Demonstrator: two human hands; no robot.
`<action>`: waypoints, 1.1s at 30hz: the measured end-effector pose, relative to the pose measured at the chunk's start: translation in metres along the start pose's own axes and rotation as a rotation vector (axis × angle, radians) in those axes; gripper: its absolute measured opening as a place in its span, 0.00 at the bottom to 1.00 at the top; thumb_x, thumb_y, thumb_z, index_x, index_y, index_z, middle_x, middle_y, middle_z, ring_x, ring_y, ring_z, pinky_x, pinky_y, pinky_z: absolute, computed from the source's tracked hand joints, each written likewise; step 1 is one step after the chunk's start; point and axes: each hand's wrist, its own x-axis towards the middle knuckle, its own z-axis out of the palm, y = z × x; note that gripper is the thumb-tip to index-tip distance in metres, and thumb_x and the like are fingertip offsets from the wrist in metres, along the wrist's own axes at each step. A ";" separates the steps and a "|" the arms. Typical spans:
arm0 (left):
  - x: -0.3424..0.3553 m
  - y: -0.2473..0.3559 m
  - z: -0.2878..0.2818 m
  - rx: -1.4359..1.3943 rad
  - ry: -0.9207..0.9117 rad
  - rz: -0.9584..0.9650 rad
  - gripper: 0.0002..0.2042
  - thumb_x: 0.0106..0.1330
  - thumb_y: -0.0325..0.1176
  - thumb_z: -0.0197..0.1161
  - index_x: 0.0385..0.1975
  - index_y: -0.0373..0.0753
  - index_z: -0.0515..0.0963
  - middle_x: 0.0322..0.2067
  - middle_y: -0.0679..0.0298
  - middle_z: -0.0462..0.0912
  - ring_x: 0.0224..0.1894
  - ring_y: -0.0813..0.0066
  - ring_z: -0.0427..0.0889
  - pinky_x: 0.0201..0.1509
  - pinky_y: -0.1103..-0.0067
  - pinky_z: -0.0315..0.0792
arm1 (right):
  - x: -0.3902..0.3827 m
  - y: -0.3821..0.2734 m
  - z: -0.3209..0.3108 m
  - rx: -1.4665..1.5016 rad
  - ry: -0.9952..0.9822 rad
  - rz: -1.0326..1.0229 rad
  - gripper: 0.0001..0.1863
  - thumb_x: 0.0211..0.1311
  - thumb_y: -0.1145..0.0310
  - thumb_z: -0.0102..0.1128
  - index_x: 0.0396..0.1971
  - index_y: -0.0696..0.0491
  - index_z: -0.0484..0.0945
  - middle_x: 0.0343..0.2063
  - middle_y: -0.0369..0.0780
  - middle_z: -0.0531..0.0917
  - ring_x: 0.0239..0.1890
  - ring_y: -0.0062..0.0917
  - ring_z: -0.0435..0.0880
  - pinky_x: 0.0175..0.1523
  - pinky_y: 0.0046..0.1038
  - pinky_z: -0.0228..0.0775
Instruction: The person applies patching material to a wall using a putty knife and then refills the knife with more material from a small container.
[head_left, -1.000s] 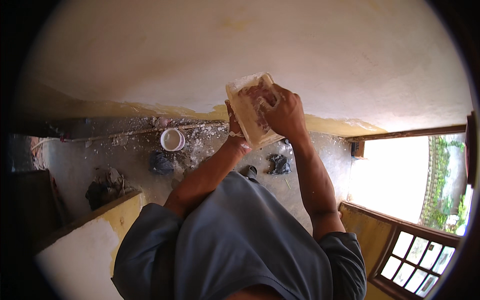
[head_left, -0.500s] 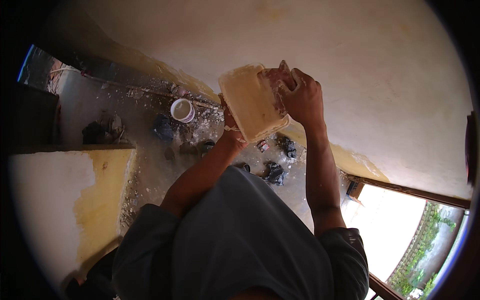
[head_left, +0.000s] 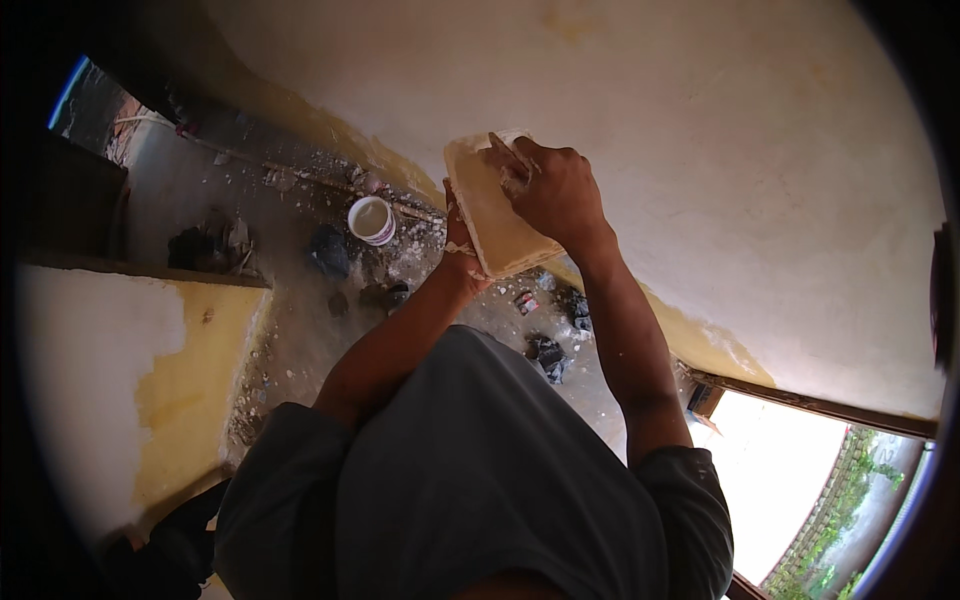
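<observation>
My left hand [head_left: 459, 262] grips a tan, rectangular board [head_left: 492, 222] from beneath and along its left side. Pale putty coats its edges, and most of that hand's fingers are hidden under it. Over the board's upper right part, my right hand [head_left: 562, 196] is closed around a putty-smeared scraper [head_left: 510, 154]. The scraper is seen nearly edge-on against the board's face; its full shape is partly covered by the fingers. Both hands are raised in front of a pale plastered wall [head_left: 690, 150].
A white bucket [head_left: 372, 221] stands on the debris-strewn floor near the wall's foot. Dark plastic bags [head_left: 547, 357] lie below my hands. A low, partly yellow wall [head_left: 195, 370] rises at left; a bright doorway [head_left: 770, 460] opens at lower right.
My right hand has moved left with the scraper, from the board's right edge to over its upper part. The scraper has turned nearly edge-on. The board has tilted slightly.
</observation>
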 end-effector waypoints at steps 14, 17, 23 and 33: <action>0.020 0.034 -0.008 0.158 0.013 -0.074 0.32 0.68 0.65 0.44 0.64 0.49 0.67 0.59 0.62 0.74 0.60 0.60 0.76 0.61 0.56 0.73 | -0.003 -0.003 0.001 -0.009 0.142 0.447 0.10 0.50 0.69 0.66 0.33 0.55 0.80 0.26 0.52 0.82 0.32 0.52 0.81 0.37 0.44 0.73; 0.020 0.033 -0.015 0.105 0.132 -0.182 0.33 0.68 0.65 0.43 0.64 0.49 0.67 0.61 0.62 0.74 0.60 0.60 0.76 0.62 0.56 0.72 | -0.008 -0.012 0.013 -0.021 0.134 0.555 0.10 0.52 0.66 0.65 0.32 0.56 0.79 0.25 0.52 0.81 0.32 0.54 0.80 0.39 0.45 0.72; 0.021 0.031 0.001 0.141 0.181 -0.178 0.33 0.69 0.66 0.41 0.64 0.48 0.67 0.60 0.61 0.74 0.60 0.60 0.76 0.61 0.58 0.73 | -0.010 -0.019 0.018 0.122 0.187 0.586 0.14 0.52 0.65 0.66 0.36 0.57 0.81 0.26 0.54 0.82 0.33 0.53 0.81 0.40 0.43 0.74; 0.024 0.027 0.000 0.145 0.123 -0.165 0.28 0.71 0.61 0.43 0.62 0.49 0.68 0.56 0.62 0.76 0.58 0.63 0.77 0.61 0.62 0.73 | -0.010 -0.029 0.019 0.136 0.195 0.550 0.18 0.51 0.66 0.67 0.40 0.61 0.81 0.27 0.54 0.83 0.34 0.51 0.83 0.41 0.40 0.77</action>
